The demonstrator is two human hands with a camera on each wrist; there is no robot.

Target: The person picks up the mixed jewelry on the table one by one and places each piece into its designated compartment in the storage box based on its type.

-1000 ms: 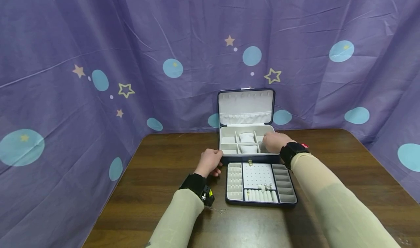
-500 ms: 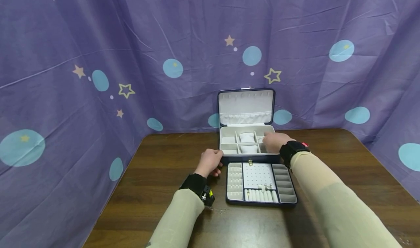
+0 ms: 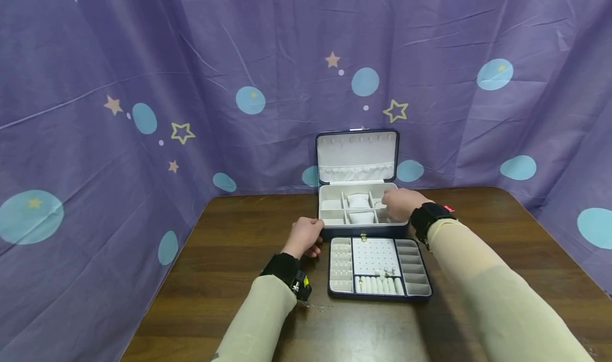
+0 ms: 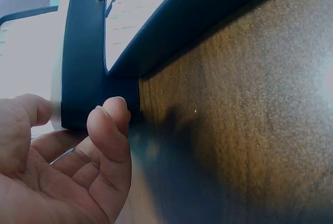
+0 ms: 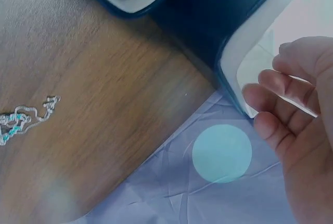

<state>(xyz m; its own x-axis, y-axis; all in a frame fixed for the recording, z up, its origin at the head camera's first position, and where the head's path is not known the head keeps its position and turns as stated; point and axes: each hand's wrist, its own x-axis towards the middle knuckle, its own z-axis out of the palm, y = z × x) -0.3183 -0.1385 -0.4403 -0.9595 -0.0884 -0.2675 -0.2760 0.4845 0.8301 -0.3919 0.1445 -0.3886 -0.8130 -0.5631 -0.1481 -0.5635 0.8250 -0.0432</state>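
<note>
An open navy jewelry box (image 3: pixel 360 233) with a white lining stands at the back of the table, its lid raised. My left hand (image 3: pixel 304 236) grips the box's front left corner, thumb at the rim and the other fingers curled outside. Over the right-hand compartments is my right hand (image 3: pixel 402 204), fingers bent and thumb close to the index finger. A thin pale loop (image 3: pixel 378 204) shows at those fingertips; it is too small to name surely. White cushions (image 3: pixel 358 201) fill the middle compartments. The right wrist view is washed out at the fingertips.
In front of the box lies a lift-out jewelry tray (image 3: pixel 375 257) with ring rolls, a few earrings (image 3: pixel 389 272) and grey slots. A fine silver chain (image 5: pixel 21 121) lies on the wooden table (image 3: pixel 239 277). Behind hangs a purple curtain (image 3: pixel 287 154).
The right hand has shifted slightly at the right compartments, and the thin loop shows at its fingertips. The left hand stays on the box corner; the head view has turned a little.
</note>
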